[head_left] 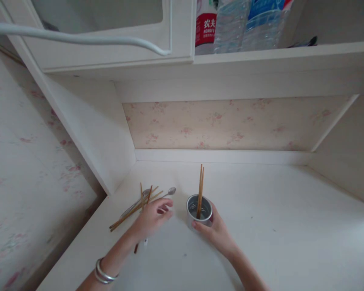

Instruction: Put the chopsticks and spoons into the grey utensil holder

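A metal utensil holder (pixel 190 216) with small holes in its bottom stands on the white desktop. A pair of wooden chopsticks (pixel 200 188) leans upright inside it. My right hand (pixel 215 230) wraps round the holder's right side, thumb at the near rim. To the left, my left hand (pixel 153 218) hovers over a loose pile, thumb and fingers apart with nothing visible between them. The pile holds several wooden chopsticks (pixel 121 220) and a metal spoon (pixel 171 191) whose bowl points right. Part of the pile is hidden under my left hand.
Above the desktop runs a white cabinet shelf (pixel 261 54) with plastic bottles (pixel 232 28) on it. An ajar cabinet door (pixel 118 50) hangs at upper left, with a white cable (pixel 79 38) in front. A side panel (pixel 91 129) bounds the desk's left.
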Demonstrator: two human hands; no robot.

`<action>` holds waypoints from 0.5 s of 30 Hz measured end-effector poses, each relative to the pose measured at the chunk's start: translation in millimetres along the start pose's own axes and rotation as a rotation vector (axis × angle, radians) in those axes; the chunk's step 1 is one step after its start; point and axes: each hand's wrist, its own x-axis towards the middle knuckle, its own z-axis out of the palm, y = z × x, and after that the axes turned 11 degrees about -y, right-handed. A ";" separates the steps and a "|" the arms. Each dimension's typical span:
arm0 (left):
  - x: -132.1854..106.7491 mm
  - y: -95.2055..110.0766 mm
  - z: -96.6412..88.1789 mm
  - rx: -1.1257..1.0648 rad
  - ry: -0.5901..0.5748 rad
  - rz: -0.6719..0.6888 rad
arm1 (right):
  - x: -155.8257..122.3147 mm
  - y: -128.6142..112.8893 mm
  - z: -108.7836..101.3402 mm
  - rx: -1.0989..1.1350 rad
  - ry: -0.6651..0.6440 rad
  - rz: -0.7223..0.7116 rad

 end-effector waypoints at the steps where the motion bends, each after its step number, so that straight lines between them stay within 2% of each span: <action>1: -1.5 -7.0 -12.9 0.092 0.063 -0.062 | -0.2 0.3 -0.2 -0.006 0.002 0.007; 3: -2.0 -24.9 -35.5 0.257 0.138 -0.183 | -0.2 0.8 -0.4 -0.012 0.007 0.015; 5: -0.7 -44.3 -51.7 0.451 0.119 -0.358 | 0.0 1.2 -0.3 -0.007 0.016 0.020; 7: 0.9 -60.3 -60.4 0.529 0.101 -0.446 | 0.2 1.3 -0.3 -0.005 0.026 0.022; 10: 3.6 -72.3 -62.7 0.583 0.077 -0.512 | -0.1 1.1 -0.6 -0.009 0.042 0.014; 15: 10.8 -69.9 -58.9 0.609 0.050 -0.537 | -1.1 -1.0 -1.8 0.013 0.032 0.013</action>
